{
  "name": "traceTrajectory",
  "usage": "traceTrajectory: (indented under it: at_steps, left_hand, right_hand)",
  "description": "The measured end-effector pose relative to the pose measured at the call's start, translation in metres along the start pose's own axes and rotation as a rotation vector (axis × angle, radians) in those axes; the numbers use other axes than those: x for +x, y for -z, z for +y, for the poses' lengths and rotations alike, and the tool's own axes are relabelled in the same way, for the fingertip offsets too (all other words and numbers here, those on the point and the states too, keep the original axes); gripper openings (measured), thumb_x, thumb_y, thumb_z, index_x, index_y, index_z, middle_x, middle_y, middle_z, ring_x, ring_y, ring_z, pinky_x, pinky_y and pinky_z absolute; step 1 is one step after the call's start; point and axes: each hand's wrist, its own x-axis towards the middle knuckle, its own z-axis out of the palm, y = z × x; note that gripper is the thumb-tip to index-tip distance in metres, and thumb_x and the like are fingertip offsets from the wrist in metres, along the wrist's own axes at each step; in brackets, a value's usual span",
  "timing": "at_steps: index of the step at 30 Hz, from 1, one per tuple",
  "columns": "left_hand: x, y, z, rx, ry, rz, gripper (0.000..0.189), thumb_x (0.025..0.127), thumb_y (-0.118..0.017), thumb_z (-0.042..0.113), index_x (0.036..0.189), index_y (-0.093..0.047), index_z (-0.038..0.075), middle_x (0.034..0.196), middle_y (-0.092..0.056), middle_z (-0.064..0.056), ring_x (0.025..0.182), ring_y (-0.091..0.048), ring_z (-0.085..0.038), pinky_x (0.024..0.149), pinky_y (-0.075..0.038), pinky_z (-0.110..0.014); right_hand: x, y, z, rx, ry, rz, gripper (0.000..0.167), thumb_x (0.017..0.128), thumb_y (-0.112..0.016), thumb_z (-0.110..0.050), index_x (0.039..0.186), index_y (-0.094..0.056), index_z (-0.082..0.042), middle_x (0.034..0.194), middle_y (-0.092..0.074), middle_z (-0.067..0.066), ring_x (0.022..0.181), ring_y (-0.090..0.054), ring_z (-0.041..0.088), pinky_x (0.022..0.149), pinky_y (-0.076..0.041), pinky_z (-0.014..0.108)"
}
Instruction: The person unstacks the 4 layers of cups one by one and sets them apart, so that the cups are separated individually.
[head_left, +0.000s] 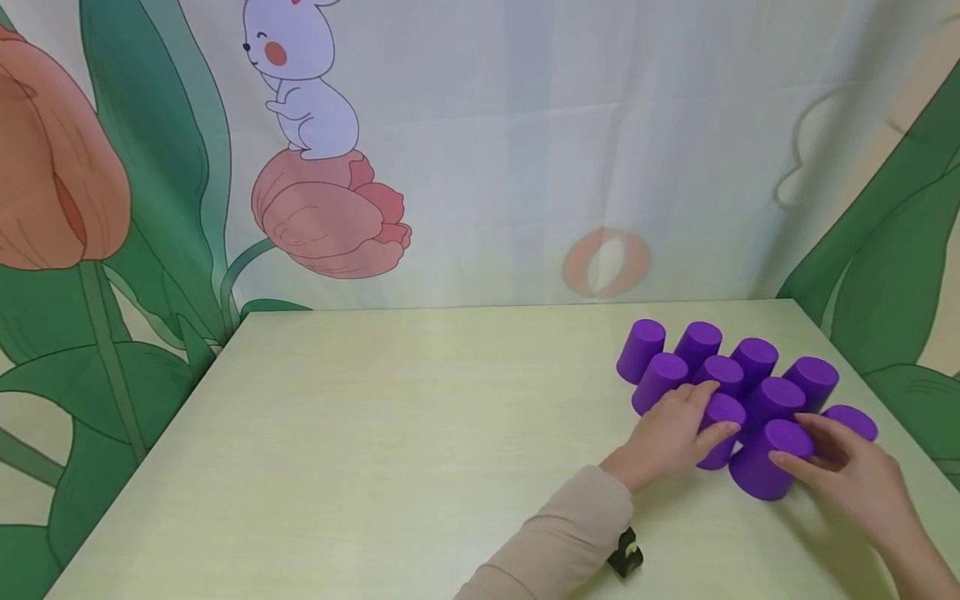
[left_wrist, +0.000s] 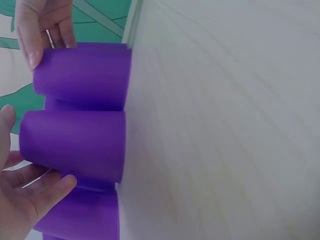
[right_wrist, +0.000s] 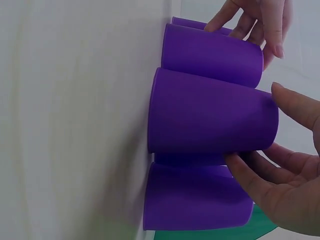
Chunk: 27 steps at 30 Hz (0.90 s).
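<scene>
Several purple cups stand upside down in a close group on the right of the table. My left hand (head_left: 671, 433) holds a front cup (head_left: 723, 454) between thumb and fingers; in the left wrist view this cup (left_wrist: 75, 145) is in the middle. To its right, the nearest cup (head_left: 761, 471) is held by my right hand (head_left: 858, 471), thumb on one side and fingers on the other. That cup (right_wrist: 215, 112) appears large in the right wrist view, its rim at the tabletop. Fingertips behind the cups are partly hidden.
Behind the held cups stand more cups, such as a far left one (head_left: 641, 350) and a far right one (head_left: 851, 421). A small black object (head_left: 626, 554) lies by the left sleeve (head_left: 558, 533). A printed curtain (head_left: 480, 167) hangs behind the pale table (head_left: 337, 450).
</scene>
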Motion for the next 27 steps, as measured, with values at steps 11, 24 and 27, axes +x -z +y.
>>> traceTrajectory:
  at_steps: [11,24,27]
  left_hand:
    - [-0.012,0.02,-0.007,-0.025,-0.059,0.046,0.054,0.093,-0.044,0.044,0.135,-0.039,0.011,0.127,-0.051,-0.001,0.115,-0.048,-0.01,0.092,-0.038,-0.02]
    - [-0.026,0.051,-0.021,-0.021,-0.05,0.106,0.049,0.094,-0.043,0.042,0.134,-0.041,0.014,0.128,-0.05,0.0,0.116,-0.047,-0.011,0.083,-0.045,-0.025]
    - [-0.033,0.058,-0.028,-0.039,-0.044,0.128,0.047,0.094,-0.044,0.04,0.134,-0.04,0.014,0.126,-0.052,-0.001,0.113,-0.049,-0.012,0.081,-0.046,-0.025]
  right_hand:
    - [-0.008,0.017,-0.038,0.138,0.015,0.049,0.064,0.077,-0.074,-0.027,0.126,-0.047,0.006,0.105,-0.06,-0.008,0.078,-0.041,-0.025,0.063,-0.038,0.003]
    - [-0.004,0.017,-0.072,0.136,0.003,0.041,0.064,0.082,-0.067,-0.035,0.131,-0.045,0.0,0.124,-0.049,0.028,0.09,-0.049,-0.011,0.066,-0.036,0.001]
    - [-0.002,0.016,-0.083,0.138,0.02,0.011,0.065,0.084,-0.064,-0.037,0.133,-0.042,-0.002,0.126,-0.048,0.026,0.106,-0.056,0.021,0.067,-0.035,0.0]
